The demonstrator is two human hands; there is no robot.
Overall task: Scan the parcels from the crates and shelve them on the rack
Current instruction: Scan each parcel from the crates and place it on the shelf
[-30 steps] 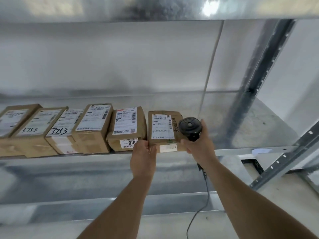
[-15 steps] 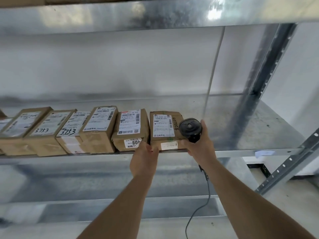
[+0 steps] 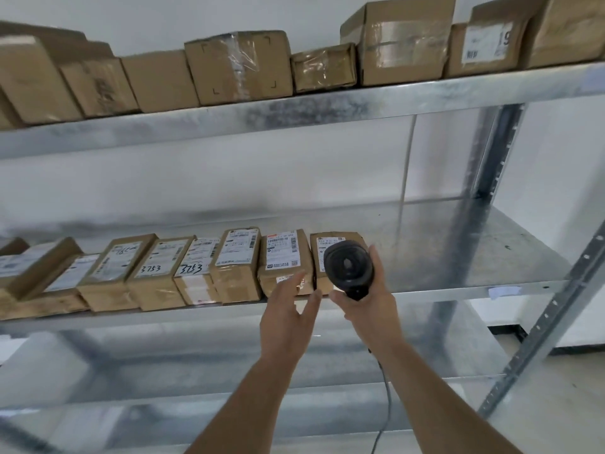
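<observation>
Right hand (image 3: 368, 304): grip wrapped around the handle of a black barcode scanner (image 3: 348, 265), scanner head raised in front of the rightmost parcel (image 3: 337, 239) on the middle shelf, hiding most of its label; grey cable (image 3: 386, 401) hanging down from the handle past the forearm

Left hand (image 3: 288, 317): grip loose and wide, fingers spread and holding nothing, fingertips just in front of the lower face of the second parcel from the right (image 3: 281, 257); contact cannot be told

Middle shelf (image 3: 465, 244), galvanised metal: row of brown cardboard parcels set side by side along the front edge, white shipping labels facing up; two near the centre marked by hand, one parcel marked "3753" (image 3: 160, 267) and its right-hand neighbour (image 3: 196, 265) with the same figures; further parcels running off to the left, the far ones blurred; right part of the shelf bare metal

Top shelf (image 3: 327, 109): line of larger brown cartons, several wrapped in clear tape, among them a taped carton (image 3: 239, 67) near the centre and a labelled carton (image 3: 484, 47) at right showing part of a printed number

Rack upright (image 3: 491, 158), perforated steel, at right behind the shelves; second slanted post (image 3: 550, 309) nearer the camera; white wall behind; lower shelf visible under the forearms, blurred
</observation>
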